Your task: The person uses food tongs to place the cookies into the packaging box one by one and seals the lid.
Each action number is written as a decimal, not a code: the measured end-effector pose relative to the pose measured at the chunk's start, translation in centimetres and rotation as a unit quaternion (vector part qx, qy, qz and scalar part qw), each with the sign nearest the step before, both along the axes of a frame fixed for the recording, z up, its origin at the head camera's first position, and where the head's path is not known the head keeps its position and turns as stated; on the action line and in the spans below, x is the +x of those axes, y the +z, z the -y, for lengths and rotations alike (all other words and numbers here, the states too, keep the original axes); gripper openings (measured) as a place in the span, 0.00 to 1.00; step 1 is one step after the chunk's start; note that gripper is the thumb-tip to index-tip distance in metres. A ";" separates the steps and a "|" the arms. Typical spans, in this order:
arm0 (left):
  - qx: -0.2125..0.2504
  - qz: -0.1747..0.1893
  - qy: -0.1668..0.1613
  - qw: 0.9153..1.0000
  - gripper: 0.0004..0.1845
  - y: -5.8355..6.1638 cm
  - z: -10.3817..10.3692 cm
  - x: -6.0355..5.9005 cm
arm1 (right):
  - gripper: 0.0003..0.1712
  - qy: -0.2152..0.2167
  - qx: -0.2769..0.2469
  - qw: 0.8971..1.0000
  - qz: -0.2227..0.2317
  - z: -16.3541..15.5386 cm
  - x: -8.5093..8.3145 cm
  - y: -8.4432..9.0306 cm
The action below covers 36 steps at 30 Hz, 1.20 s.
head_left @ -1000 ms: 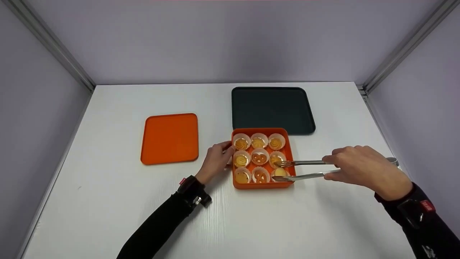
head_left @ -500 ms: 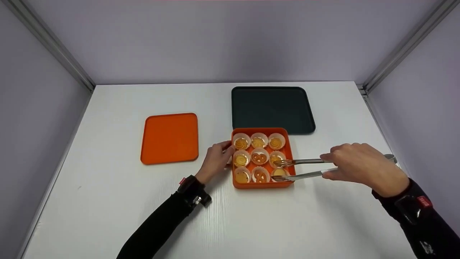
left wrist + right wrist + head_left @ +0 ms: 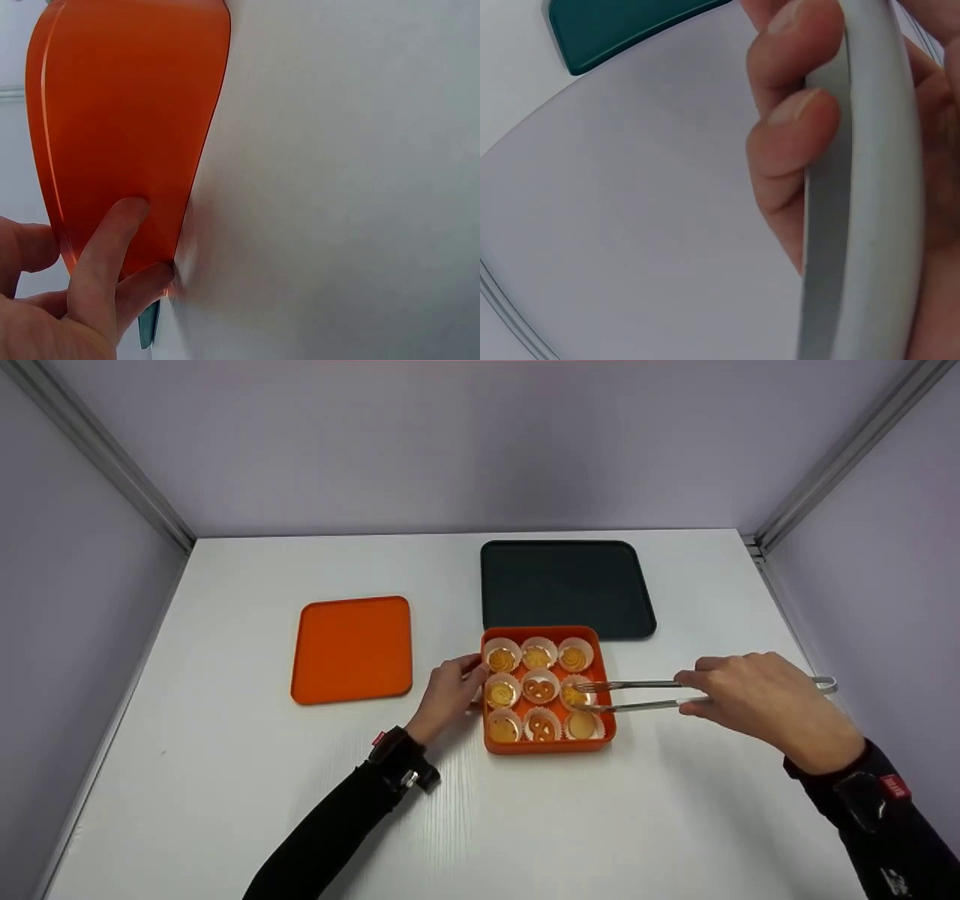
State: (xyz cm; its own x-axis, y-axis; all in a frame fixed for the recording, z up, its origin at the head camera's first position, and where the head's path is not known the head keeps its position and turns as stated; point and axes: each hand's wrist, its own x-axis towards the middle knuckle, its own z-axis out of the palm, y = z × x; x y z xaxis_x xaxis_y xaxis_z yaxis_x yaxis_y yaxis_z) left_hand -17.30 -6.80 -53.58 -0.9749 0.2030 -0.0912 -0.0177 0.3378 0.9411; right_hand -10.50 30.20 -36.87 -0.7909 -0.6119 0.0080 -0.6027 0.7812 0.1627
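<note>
Overhead: white table [image 3: 225, 780] (lilac walls); left hand [image 3: 448, 695] flat against box [image 3: 547, 744], right hand [image 3: 757, 701] gripping tongs [image 3: 637, 695].

In the head view the right hand [image 3: 757, 701] covers the middle of the tongs [image 3: 637, 695], and their tips hide part of one cookie cup [image 3: 576, 692], perhaps pinched. The left wrist view cuts off the left hand [image 3: 71, 300] and the orange box [image 3: 127, 127]. The right wrist view shows only blurred fingers [image 3: 795, 120] and a corner of the dark tray [image 3: 622, 26].

No readable text, labels, brands, numbers or signs anywhere
</note>
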 end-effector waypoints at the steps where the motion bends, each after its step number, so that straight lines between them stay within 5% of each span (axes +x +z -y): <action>1: -0.001 0.000 0.001 1.000 0.21 0.0 0.0 0.0 | 0.18 0.004 0.001 1.000 -0.006 0.1 0.0 0.0; 13: 0.005 0.018 -0.001 1.000 0.23 0.3 -0.1 -0.1 | 0.21 0.013 0.012 1.000 -0.015 0.8 0.2 -0.6; 22: 0.024 0.037 0.004 0.999 0.23 0.5 -0.2 -0.1 | 0.26 0.021 -0.079 0.993 -0.080 -0.3 -1.3 -1.9; 28: 0.034 0.051 0.008 0.998 0.23 0.5 -0.1 -0.1 | 0.30 -0.008 -0.190 0.976 -0.105 -1.9 -3.7 -5.7; 36: 0.017 0.013 0.023 1.000 0.22 -0.5 -0.3 0.1 | 0.30 -0.099 -0.319 0.934 -0.128 -4.1 -5.2 -13.3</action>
